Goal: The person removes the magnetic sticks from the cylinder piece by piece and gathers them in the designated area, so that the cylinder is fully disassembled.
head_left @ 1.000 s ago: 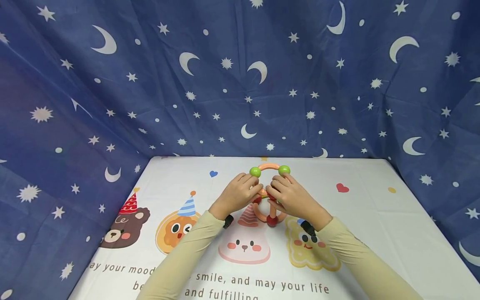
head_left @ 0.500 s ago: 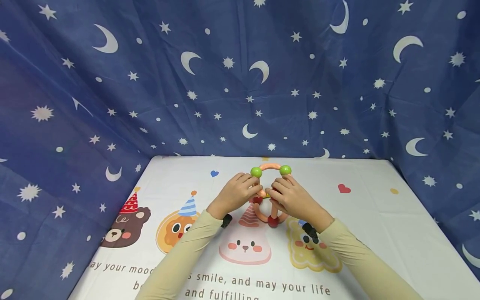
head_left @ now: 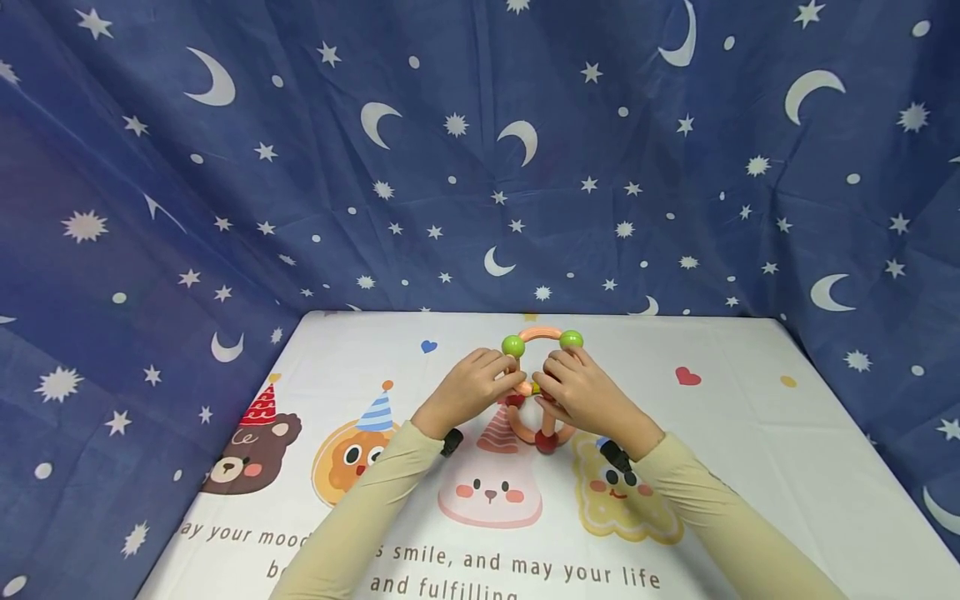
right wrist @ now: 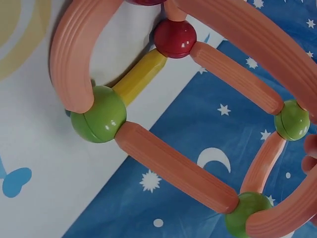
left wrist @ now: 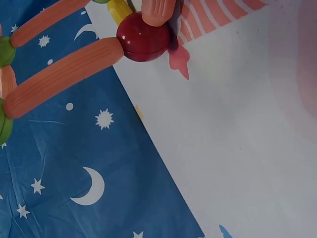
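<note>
A toy frame of ribbed orange rods point(head_left: 540, 332) and coloured balls stands on the table between both hands. Its far end carries two green balls point(head_left: 571, 339), joined by a curved rod; a red ball point(head_left: 546, 442) sits at the near end. My left hand point(head_left: 472, 392) grips the left side just below a green ball. On the right side, my right hand point(head_left: 588, 398) holds the frame with curled fingers. Fingertips point(right wrist: 310, 145) show at the edge of the right wrist view. That view also has a yellow rod point(right wrist: 138, 77) between a green and a red ball.
A white cloth point(head_left: 750, 442) printed with cartoon faces and lettering covers the table. Behind and to the left hangs a blue curtain point(head_left: 420, 267) with moons and stars. Black wrist cameras point(head_left: 617, 456) sit under the wrists.
Both hands keep their grip and hardly move. A bit more of the yellow rod shows between them; the head view has shifted slightly.
</note>
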The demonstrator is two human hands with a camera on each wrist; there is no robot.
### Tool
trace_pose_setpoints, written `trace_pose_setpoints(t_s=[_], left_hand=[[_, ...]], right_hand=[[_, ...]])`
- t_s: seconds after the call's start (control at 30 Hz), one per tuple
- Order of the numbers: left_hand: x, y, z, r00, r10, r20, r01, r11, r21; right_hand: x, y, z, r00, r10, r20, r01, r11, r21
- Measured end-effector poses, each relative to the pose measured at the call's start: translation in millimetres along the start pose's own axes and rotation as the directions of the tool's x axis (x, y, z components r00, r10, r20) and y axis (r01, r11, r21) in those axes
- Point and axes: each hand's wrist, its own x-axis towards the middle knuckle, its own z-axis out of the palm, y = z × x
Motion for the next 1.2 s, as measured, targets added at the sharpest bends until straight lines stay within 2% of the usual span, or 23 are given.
trace_pose_setpoints(t_s=[0.2, 0.33, 0.67, 0.77, 0.87, 1.03, 1.2], left_hand=[[-3.5, -3.5, -2.7, 1.0, 0.006, 0.006, -0.006, 0.999, -0.032], [-6.3, -6.7, -3.0, 1.0, -0.002, -0.013, 0.001, 0.999, -0.055], [-10.7, -7.5, -1.1, 0.999, -0.022, -0.032, 0.021, 0.999, -0.033], [-9.5, -6.2, 2.0, 0.998, -0.032, -0.05, 0.033, 0.999, 0.004], [-7.3, -4.9, 5.2, 0.996, -0.063, -0.061, 0.068, 0.994, 0.086], [-3.7, -2.7, 8.2, 0.984, -0.163, -0.076, 0.176, 0.961, 0.214], [-0.3, -1.0, 9.1, 0.973, -0.204, -0.106, 0.225, 0.943, 0.245]], right_hand=[[1.7, 0, 0, 1.0, 0.001, 0.015, -0.001, 1.0, -0.002], [2.0, 0, -1, 1.0, 0.003, 0.027, -0.004, 1.0, 0.003], [2.1, -1, -2, 0.999, -0.005, 0.035, 0.004, 1.0, 0.006], [1.9, 0, -1, 0.999, -0.004, 0.036, 0.003, 1.0, 0.014], [1.8, 0, 0, 1.0, -0.008, 0.027, 0.008, 1.0, 0.016], [1.5, 1, 2, 1.0, -0.017, 0.015, 0.016, 1.0, 0.009], [1.2, 1, 3, 1.0, -0.016, 0.015, 0.015, 1.0, 0.007]])
